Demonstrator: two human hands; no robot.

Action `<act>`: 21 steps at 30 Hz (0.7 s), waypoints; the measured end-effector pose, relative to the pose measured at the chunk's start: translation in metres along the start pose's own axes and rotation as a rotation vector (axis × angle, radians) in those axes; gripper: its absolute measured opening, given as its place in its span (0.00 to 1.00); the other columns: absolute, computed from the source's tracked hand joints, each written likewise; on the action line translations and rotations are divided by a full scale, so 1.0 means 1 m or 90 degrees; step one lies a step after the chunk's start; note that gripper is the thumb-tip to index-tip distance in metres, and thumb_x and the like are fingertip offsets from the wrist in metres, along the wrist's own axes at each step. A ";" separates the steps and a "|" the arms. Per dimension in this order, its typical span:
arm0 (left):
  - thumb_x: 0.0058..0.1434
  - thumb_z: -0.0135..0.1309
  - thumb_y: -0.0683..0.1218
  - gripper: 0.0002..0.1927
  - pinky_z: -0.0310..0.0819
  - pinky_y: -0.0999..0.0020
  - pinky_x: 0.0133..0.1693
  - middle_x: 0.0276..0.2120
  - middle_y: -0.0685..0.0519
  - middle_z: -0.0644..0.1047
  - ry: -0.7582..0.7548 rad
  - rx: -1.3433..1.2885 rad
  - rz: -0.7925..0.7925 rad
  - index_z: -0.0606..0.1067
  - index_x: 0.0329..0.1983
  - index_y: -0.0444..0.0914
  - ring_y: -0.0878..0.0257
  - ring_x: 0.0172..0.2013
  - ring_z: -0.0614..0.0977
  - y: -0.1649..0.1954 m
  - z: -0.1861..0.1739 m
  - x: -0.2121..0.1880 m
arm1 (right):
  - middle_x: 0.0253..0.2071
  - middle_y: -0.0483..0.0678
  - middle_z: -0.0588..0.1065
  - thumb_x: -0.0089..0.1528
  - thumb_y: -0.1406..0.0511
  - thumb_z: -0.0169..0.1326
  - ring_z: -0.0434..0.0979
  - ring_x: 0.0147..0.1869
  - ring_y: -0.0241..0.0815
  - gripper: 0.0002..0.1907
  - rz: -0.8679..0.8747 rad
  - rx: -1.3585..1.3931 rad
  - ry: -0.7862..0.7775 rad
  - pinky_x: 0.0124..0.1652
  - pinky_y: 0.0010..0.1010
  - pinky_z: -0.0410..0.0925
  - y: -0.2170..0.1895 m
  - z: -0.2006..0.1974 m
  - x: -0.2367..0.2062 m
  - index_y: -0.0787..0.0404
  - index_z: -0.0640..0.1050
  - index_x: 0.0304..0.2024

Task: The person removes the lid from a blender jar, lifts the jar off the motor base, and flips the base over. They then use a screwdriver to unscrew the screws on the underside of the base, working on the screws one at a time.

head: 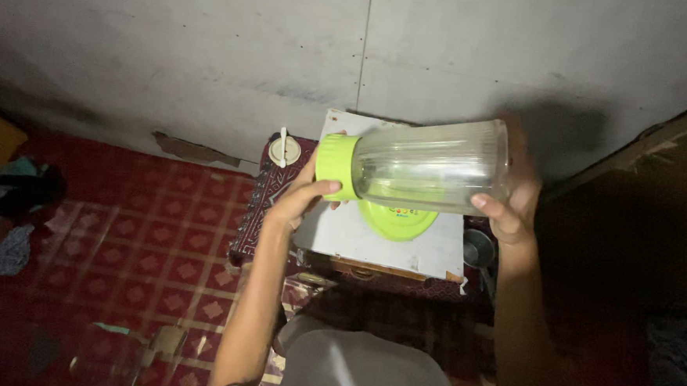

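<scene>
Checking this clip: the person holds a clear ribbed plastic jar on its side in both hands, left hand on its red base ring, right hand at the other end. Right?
Not quite: the base ring is lime green, not red, as the head view shows. The rest holds: the clear ribbed jar lies sideways between both hands, the left hand on that ring, the right hand at the other end.

A clear ribbed jar point(431, 174) with a lime-green cap point(337, 167) lies sideways in midair; no labels, signs or screens show.

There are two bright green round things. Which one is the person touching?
The green ring at the jar's end, gripped by the left hand. The other, a flat green lid, lies untouched on the white board below.
</scene>
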State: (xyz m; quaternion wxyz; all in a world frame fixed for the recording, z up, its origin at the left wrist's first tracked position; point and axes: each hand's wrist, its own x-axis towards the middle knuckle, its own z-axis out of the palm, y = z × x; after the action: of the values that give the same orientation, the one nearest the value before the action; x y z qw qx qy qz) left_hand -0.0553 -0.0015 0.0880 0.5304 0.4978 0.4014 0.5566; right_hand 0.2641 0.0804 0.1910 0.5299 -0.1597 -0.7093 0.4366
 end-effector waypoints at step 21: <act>0.60 0.51 0.68 0.48 0.70 0.52 0.45 0.57 0.18 0.73 -0.008 0.027 -0.182 0.60 0.78 0.39 0.35 0.44 0.80 -0.002 0.004 -0.001 | 0.66 0.52 0.69 0.49 0.59 0.58 0.69 0.70 0.48 0.53 0.035 0.028 0.024 0.68 0.38 0.65 0.004 -0.016 -0.012 0.63 0.61 0.77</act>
State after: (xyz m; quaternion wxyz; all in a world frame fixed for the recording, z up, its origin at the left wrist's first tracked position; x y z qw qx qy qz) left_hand -0.0510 -0.0031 0.0871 0.5960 0.4503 0.4767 0.4634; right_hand 0.2825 0.0815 0.1816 0.5342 -0.1757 -0.6848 0.4635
